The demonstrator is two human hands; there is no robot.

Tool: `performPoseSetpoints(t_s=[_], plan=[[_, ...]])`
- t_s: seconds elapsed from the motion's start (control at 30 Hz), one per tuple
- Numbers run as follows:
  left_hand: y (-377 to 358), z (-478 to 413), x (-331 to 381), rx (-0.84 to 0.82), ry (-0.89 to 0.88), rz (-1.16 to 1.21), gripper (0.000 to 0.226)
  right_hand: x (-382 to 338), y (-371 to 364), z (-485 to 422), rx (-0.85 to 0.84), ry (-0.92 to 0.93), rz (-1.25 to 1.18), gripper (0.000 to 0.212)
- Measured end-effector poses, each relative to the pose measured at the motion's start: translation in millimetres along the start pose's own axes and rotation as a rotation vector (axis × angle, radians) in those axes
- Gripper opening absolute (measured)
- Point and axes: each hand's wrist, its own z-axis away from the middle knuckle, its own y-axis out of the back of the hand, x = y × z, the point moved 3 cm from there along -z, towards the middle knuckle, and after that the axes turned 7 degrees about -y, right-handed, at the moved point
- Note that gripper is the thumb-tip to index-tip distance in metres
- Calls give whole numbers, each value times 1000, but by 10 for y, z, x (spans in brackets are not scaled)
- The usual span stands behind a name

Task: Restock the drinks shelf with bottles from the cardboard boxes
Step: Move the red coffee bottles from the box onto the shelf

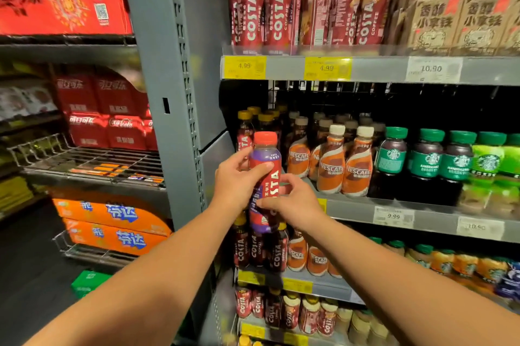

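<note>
A Costa coffee bottle (266, 177) with a red cap and a purple-and-red label is held upright in front of the middle shelf (351, 209), at its left end. My left hand (239, 177) grips its upper body from the left. Lower down, my right hand (292, 202) pinches its label from the right. Behind it stand dark Costa bottles with gold caps (247, 126). No cardboard box is in view.
Nescafe bottles (346, 162) and green-capped Starbucks bottles (430, 157) fill the middle shelf to the right. More Costa bottles (281, 5) line the top shelf. A grey upright post (174, 92) borders the left. Red and orange drink cases (107, 219) sit on racks beyond it.
</note>
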Motion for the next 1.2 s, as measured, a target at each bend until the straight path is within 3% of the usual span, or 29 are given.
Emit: performPoseSetpoints(t_s=[0.3, 0.6, 0.77, 0.87, 1.07, 1.2], plan=[[104, -465, 728, 27, -132, -57, 35, -803, 117, -86, 138, 143, 138, 47], [185, -862, 1522, 33, -273, -15, 23, -1723, 278, -109, 297, 252, 127, 35], [207, -1054, 1796, 62, -280, 39, 41, -2200, 336, -226, 338, 296, 65, 33], [261, -1141, 1922, 115, -241, 101, 17, -2462, 353, -325, 339, 328, 32, 38], [285, -1404, 1833, 155, -143, 229, 52, -2829, 402, -623, 364, 319, -63, 45], [155, -1544, 1781, 151, -113, 204, 56, -2902, 392, -859, 399, 329, -51, 49]])
